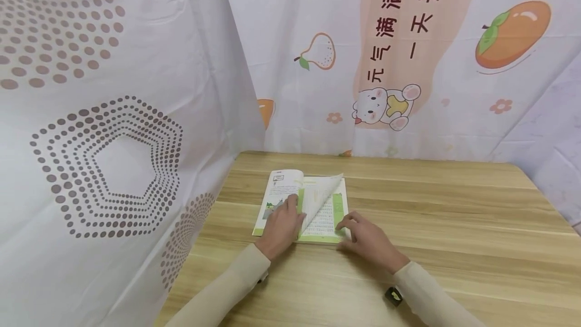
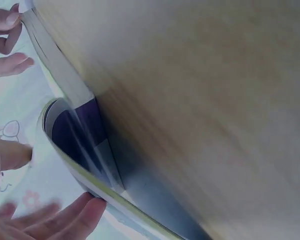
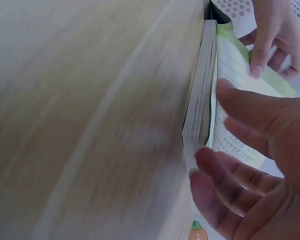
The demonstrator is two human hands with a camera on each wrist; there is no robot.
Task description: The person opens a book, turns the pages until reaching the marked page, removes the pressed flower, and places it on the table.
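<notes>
Sleeves (image 1: 222, 289) led to a left hand (image 1: 282, 226), spread over the book (image 1: 286, 183), and a right hand (image 1: 369, 241), loosely spread at its edge; between them a page (image 1: 316, 198) stood lifted.

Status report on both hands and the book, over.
Left hand over book near its fold; right hand at its lower right edge. Book open, one page partly raised. Only the hands overlap it.
</notes>
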